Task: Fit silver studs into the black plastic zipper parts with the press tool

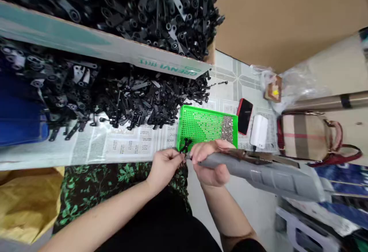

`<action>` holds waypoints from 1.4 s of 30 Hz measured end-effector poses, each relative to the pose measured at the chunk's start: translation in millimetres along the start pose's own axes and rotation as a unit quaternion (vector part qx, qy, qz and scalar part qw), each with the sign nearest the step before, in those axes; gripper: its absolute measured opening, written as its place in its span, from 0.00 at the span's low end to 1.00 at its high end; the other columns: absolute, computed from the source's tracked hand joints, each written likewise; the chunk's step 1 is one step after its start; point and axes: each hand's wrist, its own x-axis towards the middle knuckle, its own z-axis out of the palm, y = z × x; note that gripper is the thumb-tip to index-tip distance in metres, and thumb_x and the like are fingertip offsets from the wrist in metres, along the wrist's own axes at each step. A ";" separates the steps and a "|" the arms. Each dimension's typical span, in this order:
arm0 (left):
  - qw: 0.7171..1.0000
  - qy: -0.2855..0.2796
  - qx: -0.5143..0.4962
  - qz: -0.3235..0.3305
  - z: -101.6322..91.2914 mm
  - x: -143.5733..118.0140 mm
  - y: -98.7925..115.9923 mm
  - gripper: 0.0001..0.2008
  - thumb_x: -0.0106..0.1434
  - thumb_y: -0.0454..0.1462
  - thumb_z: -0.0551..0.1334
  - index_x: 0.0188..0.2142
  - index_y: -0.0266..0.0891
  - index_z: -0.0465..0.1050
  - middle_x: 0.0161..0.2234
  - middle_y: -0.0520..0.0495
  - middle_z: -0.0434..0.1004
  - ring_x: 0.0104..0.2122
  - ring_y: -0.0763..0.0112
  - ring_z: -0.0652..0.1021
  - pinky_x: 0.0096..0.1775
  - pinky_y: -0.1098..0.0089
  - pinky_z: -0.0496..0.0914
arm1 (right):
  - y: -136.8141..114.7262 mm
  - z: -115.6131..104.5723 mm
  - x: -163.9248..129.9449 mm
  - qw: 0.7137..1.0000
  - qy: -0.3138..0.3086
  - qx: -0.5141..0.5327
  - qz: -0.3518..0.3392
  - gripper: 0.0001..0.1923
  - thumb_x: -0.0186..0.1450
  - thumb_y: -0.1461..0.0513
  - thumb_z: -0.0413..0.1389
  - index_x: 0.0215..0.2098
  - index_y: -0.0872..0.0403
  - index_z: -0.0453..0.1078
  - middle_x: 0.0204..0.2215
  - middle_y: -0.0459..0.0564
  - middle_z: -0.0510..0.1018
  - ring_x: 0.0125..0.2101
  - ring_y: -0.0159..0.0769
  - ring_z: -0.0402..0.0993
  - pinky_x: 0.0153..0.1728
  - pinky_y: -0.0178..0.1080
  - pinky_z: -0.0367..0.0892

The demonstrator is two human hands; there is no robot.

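My left hand [165, 167] pinches a small black metal part [185, 144] at the table's front edge, thumb and fingers closed on its lower end. In my right hand [211, 160] is a long grey power screwdriver [238, 164], held nearly level with its tip pointing left. That tip meets the black part, or comes very close to it, between my two hands; the exact contact is too small to make out. Just behind the hands lies a green perforated tray [186, 123] with many small metal screws [227, 127] heaped toward its right end.
A cardboard box [120, 48] full of black metal parts stands at the back left. Loose black parts [143, 98] are piled before it, beside a blue bin [21, 117]. Right of the tray are a red-edged phone [245, 116], a white device [259, 130] and a handbag [306, 135].
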 end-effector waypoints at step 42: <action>0.998 0.003 -0.046 -0.031 0.7 -4.1 1.6 0.10 0.41 0.40 0.69 0.23 0.38 0.76 0.21 0.51 0.76 0.23 0.72 0.72 0.28 0.72 0.65 | 62.9 -39.1 113.9 0.987 0.128 -0.099 -0.012 0.16 0.59 0.52 0.53 0.42 0.52 0.66 0.12 0.35 0.65 0.11 0.27 0.61 0.16 0.35 0.62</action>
